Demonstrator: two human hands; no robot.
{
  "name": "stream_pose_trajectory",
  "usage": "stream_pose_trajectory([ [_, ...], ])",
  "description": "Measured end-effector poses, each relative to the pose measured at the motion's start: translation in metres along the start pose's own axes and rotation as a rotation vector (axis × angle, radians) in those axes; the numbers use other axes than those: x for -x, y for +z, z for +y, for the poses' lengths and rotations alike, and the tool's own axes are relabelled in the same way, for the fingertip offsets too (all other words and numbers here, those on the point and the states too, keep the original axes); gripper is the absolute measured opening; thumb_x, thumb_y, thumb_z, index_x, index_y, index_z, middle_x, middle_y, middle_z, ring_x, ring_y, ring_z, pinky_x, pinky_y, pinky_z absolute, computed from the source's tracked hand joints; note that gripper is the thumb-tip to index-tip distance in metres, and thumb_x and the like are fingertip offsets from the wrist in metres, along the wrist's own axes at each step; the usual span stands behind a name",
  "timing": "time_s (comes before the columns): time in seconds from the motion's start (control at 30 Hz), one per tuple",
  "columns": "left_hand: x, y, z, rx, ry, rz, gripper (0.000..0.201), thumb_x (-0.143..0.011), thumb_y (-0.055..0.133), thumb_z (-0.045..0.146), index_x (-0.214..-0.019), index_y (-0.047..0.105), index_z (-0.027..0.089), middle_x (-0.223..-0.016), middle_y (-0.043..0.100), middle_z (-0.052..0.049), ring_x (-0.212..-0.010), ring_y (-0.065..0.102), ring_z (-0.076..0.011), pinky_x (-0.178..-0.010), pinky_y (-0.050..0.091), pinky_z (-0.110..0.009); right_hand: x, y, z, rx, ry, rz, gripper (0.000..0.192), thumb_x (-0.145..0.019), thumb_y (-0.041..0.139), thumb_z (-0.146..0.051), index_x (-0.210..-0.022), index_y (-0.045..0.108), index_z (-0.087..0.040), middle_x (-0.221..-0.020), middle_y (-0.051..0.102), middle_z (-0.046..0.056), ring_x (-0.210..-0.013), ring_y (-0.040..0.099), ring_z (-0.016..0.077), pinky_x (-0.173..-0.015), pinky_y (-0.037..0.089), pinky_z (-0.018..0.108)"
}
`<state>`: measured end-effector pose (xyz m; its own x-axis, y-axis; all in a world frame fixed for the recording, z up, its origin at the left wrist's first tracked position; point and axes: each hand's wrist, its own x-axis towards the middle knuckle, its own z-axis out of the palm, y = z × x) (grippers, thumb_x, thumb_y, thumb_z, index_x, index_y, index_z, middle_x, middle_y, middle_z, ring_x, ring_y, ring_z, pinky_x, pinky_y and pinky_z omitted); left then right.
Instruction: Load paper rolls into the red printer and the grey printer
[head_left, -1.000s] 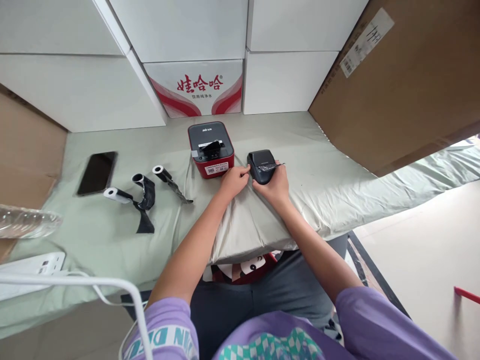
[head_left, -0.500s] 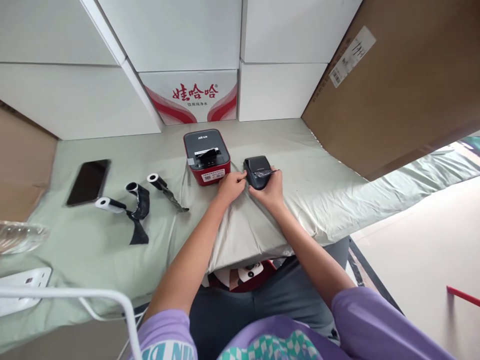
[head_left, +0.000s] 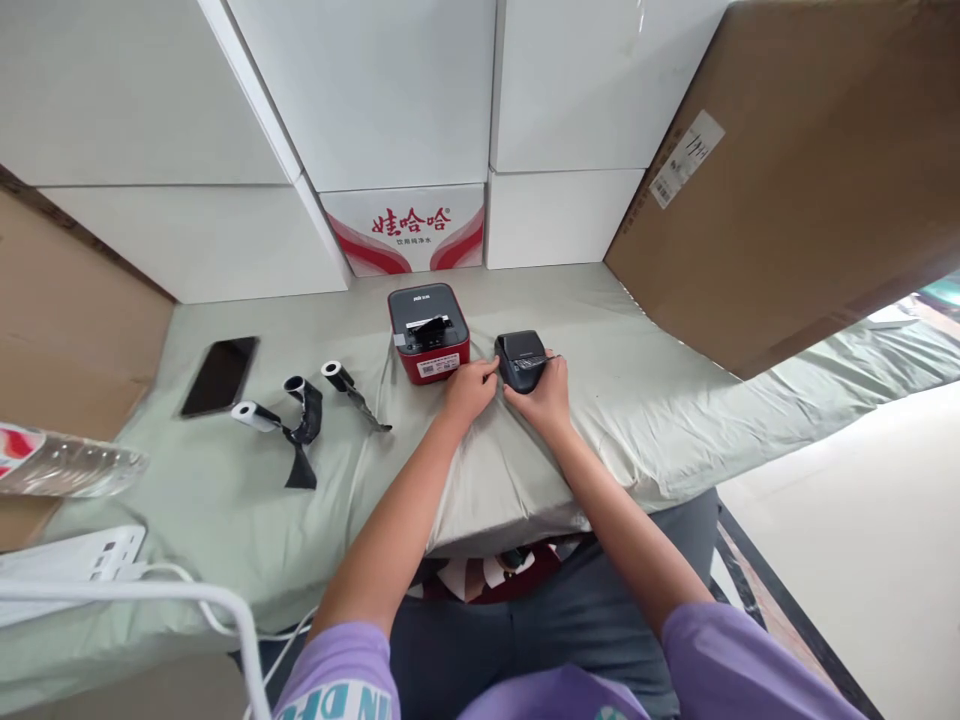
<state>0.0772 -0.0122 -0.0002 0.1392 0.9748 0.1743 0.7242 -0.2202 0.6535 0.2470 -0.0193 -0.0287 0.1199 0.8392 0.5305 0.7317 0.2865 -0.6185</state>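
While listed from largest to smallest:

Table [head_left: 660, 400]: draped in pale green cloth, soft and creased, bunched at the near edge over the lap; serves as bed for all items below.

White cartons [head_left: 360, 90]: stacked as a back wall, matt, square-edged; one printed red and white [head_left: 409, 230]. Brown cardboard sheet [head_left: 795, 170] leaned at right, labelled.

Red printer [head_left: 429, 346]: boxy, glossy red sides, dark top, set centre-rear.

Phone [head_left: 220, 376]: flat black slab, laid face up at left.

Small black printer [head_left: 520, 358]: rounded plastic shell, just right of the red one, kept close for both hands to work on.

Left hand [head_left: 469, 388]: curled, fingertips touching the black printer's left side, steadying it.

Right hand [head_left: 546, 393]: cupped around its front right corner, gripping; thin strip at the fingers, too small to identify.

Three rolls [head_left: 296, 415]: white cores, black ribbon trailing loose.
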Motion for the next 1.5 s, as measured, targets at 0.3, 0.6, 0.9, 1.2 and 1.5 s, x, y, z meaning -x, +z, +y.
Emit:
stream_pose_trajectory([
  [0.3, 0.0028, 0.0008, 0.0037, -0.095, -0.011, -0.01, 0.048, -0.096, 0.05, 0.018, -0.14, 0.069, 0.025, -0.119, 0.078, -0.006, -0.104, 0.071, -0.0205, -0.089, 0.052, -0.027, 0.0003, 0.0018, 0.0026, 0.009, -0.023, -0.002, 0.073, -0.064, 0.079, -0.047, -0.123, 0.045, -0.019, -0.116, 0.056, 0.015, -0.113, 0.053, 0.0359, -0.101, 0.049, 0.058],
  [0.6, 0.0047, 0.0015, 0.0046, -0.123, -0.003, 0.027, 0.046, -0.098, 0.05, 0.02, -0.139, 0.07, 0.026, -0.119, 0.077, -0.005, -0.106, 0.07, -0.02, -0.088, 0.051, -0.027, 0.0006, 0.0035, 0.0046, 0.012, -0.016, -0.008, 0.079, -0.063, 0.081, -0.045, -0.127, 0.046, -0.015, -0.119, 0.056, 0.017, -0.116, 0.053, 0.0369, -0.103, 0.048, 0.058],
  [0.9, 0.004, 0.0003, 0.0055, -0.111, -0.005, 0.055, 0.045, -0.098, 0.05, 0.019, -0.137, 0.071, 0.026, -0.118, 0.077, -0.003, -0.104, 0.07, -0.019, -0.086, 0.051, -0.026, 0.0001, 0.0028, 0.0033, 0.005, -0.007, -0.011, 0.081, -0.064, 0.08, -0.046, -0.13, 0.046, -0.015, -0.12, 0.056, 0.018, -0.116, 0.053, 0.0375, -0.102, 0.049, 0.059],
  [1.2, 0.0037, 0.0031, 0.0022, -0.083, 0.019, 0.088, 0.043, -0.097, 0.052, 0.017, -0.134, 0.073, 0.025, -0.115, 0.077, -0.003, -0.101, 0.071, -0.0188, -0.083, 0.051, -0.027, 0.0003, 0.0021, 0.0003, 0.021, 0.014, -0.014, 0.08, -0.064, 0.079, -0.047, -0.13, 0.047, -0.013, -0.117, 0.056, 0.018, -0.113, 0.053, 0.0369, -0.101, 0.049, 0.056],
  [1.5, 0.0034, 0.0046, 0.0004, -0.071, 0.03, 0.101, 0.043, -0.096, 0.053, 0.017, -0.133, 0.073, 0.024, -0.115, 0.077, -0.004, -0.099, 0.071, -0.019, -0.082, 0.052, -0.027, 0.0008, 0.0027, 0.0004, 0.028, 0.001, -0.006, 0.078, -0.066, 0.078, -0.046, -0.129, 0.045, -0.014, -0.12, 0.057, 0.019, -0.116, 0.054, 0.0374, -0.101, 0.049, 0.056],
])
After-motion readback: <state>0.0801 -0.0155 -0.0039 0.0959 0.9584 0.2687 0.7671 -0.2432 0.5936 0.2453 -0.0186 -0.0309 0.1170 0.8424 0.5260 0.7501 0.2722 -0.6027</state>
